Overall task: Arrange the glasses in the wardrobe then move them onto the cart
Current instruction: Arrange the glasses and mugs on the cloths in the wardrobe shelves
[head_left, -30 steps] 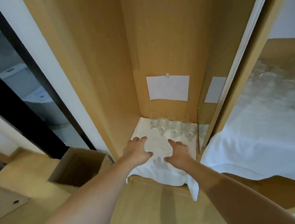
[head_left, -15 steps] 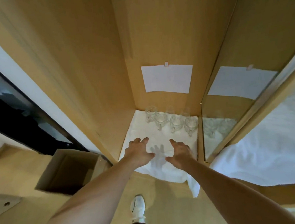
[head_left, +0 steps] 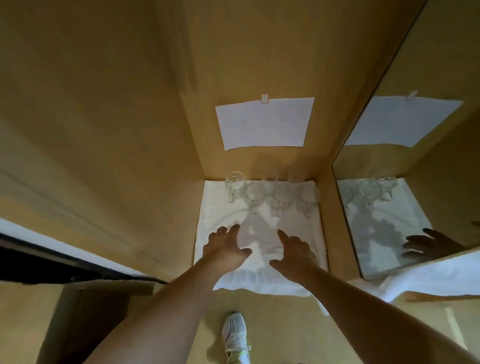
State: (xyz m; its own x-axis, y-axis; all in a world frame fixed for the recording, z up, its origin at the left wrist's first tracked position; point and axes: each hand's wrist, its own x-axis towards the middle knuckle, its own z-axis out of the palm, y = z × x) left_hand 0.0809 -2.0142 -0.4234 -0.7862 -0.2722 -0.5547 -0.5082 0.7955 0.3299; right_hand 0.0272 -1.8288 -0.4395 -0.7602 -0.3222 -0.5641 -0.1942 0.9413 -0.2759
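Observation:
Several clear glass mugs (head_left: pixel 268 194) stand in a row at the back of the wooden wardrobe (head_left: pixel 112 105), on a white cloth (head_left: pixel 215 212) that covers its floor. The leftmost mug (head_left: pixel 235 182) stands slightly further back. My left hand (head_left: pixel 226 247) and my right hand (head_left: pixel 294 252) reach over the front half of the cloth, fingers spread and relaxed, holding nothing. Both hands stay short of the mugs; whether they touch the cloth I cannot tell.
A white paper sheet (head_left: pixel 266 123) is clipped to the back wall. A mirror panel (head_left: pixel 407 211) on the right reflects the mugs and a hand. An open cardboard box (head_left: pixel 83 320) sits at the lower left. My white shoe (head_left: pixel 234 334) stands on the wooden floor.
The view has moved closer into the wardrobe and tilted down. Both hands have kept their place over the front of the cloth, fingers slightly more spread. The mugs have not moved.

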